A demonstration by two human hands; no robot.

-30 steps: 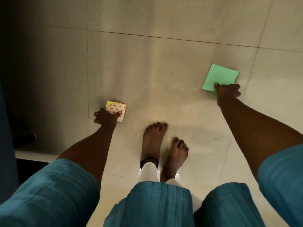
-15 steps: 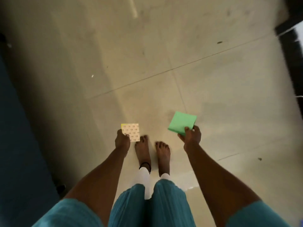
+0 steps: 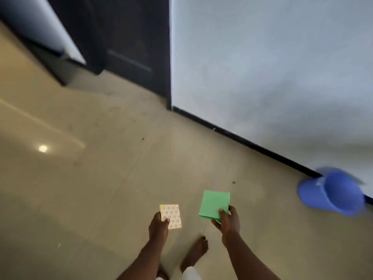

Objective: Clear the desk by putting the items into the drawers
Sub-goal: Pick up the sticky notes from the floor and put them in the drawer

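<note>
Here, a dark door (image 3: 131, 47) is seen at upper left, above a tan tiled floor (image 3: 70, 188). Low in the middle, a small patterned pad (image 3: 172, 215) with a yellow edge is pinched at its lower corner by the left grip (image 3: 158, 226). A bare foot (image 3: 196, 253) is planted lower down. Just right, a green pad (image 3: 214, 203) is held by the right grip (image 3: 228, 224), thumb pressed on top, fingers curled beneath. Both pads are carried above the floor, apart. A blurred blue bucket (image 3: 333, 194) is seen beside the pale wall (image 3: 272, 67).
</note>
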